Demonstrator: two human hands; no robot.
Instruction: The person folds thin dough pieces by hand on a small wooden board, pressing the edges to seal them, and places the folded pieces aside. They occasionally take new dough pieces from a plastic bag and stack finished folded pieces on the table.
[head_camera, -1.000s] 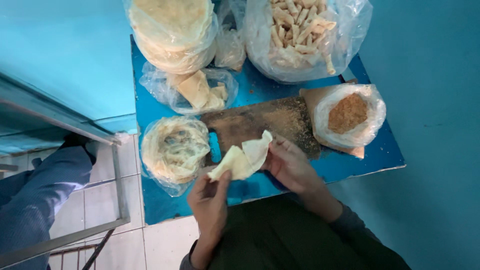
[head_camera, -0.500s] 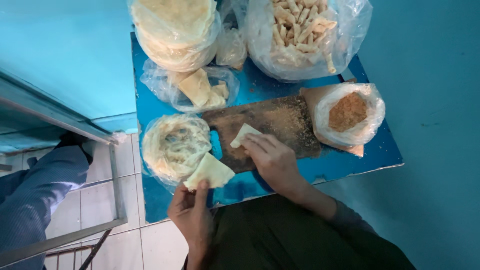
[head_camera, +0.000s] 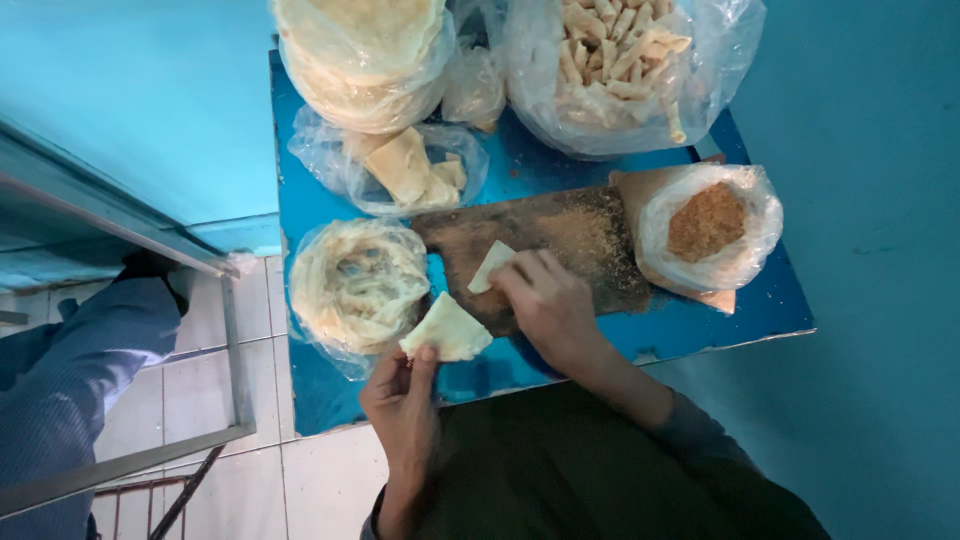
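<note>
The right hand presses its fingertips on a small wrapper piece lying flat on the wooden board, its point angled up-left. The left hand pinches a folded triangle just below-left, beside the bag of wrappers. Bare board lies to the right.

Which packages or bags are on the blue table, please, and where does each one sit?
Wrapper stack bag: far left, clear, round, pale.
Roll bag: far right, clear, full of beige rolls.
Filling bag: right, clear, brown crumbs.
Cut-piece bag: middle left, clear, pale triangles.
Scrap bag: near left, clear, pale ring.
No labels, signs or screens.
</note>
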